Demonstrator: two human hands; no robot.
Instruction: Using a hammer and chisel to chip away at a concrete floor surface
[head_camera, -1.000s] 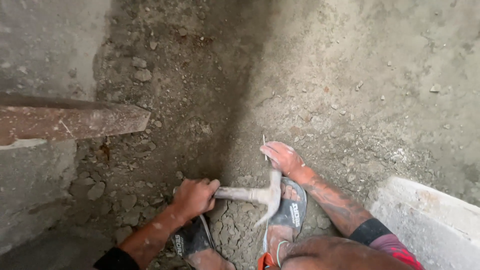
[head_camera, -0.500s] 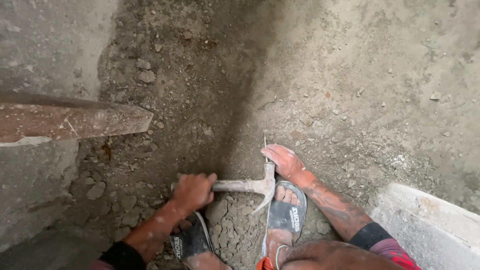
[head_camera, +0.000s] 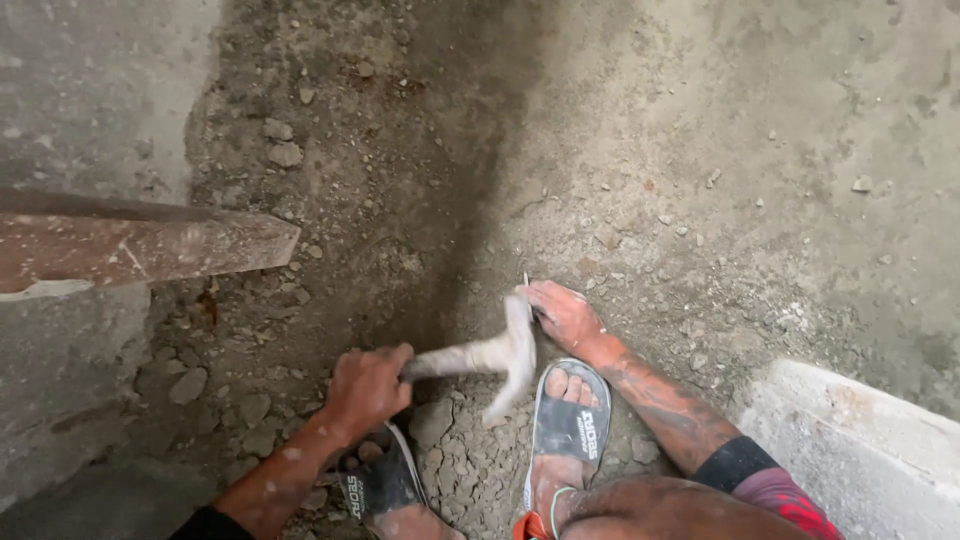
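Gripping hammer (head_camera: 480, 355) handle, left hand (head_camera: 365, 388) fingers wrapped

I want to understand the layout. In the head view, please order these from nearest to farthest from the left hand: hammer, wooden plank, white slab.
1. Hammer: gripped in the left hand.
2. Wooden plank: upper left.
3. White slab: far right.

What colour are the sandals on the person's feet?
The sandals are black with white lettering, dusty from the rubble. They show best in the head view.
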